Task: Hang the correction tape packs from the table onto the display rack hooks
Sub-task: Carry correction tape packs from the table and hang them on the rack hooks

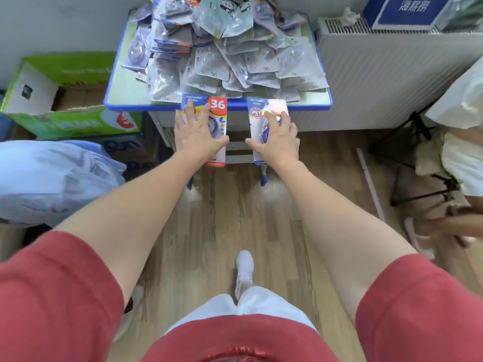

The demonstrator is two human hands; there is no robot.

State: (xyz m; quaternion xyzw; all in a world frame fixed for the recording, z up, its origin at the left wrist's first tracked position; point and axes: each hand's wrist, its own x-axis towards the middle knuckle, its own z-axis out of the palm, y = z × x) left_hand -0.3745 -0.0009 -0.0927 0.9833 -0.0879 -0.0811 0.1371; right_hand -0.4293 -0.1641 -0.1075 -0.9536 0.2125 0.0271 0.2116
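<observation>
My left hand [198,134] grips a red-badged blue blister pack [218,105], my right hand [278,138] a glare-washed blue pack [257,113]; my palms hide the tapes.

Red short-sleeved shirt [240,338], sleeves ending above the elbow; pale legwear [261,304]; white trainer [245,267]; left hand [197,137] and right hand [281,142] bare

Left pack [218,111] showing white "36" on orange corner — "SMOOTH" running along bottom edge. Right pack [257,111] flashing "PET" on round badge. Piled packs [235,66] on table [112,101] repeating "36". Blue box [407,11] bearing white Chinese characters — too blurred for reading.
</observation>
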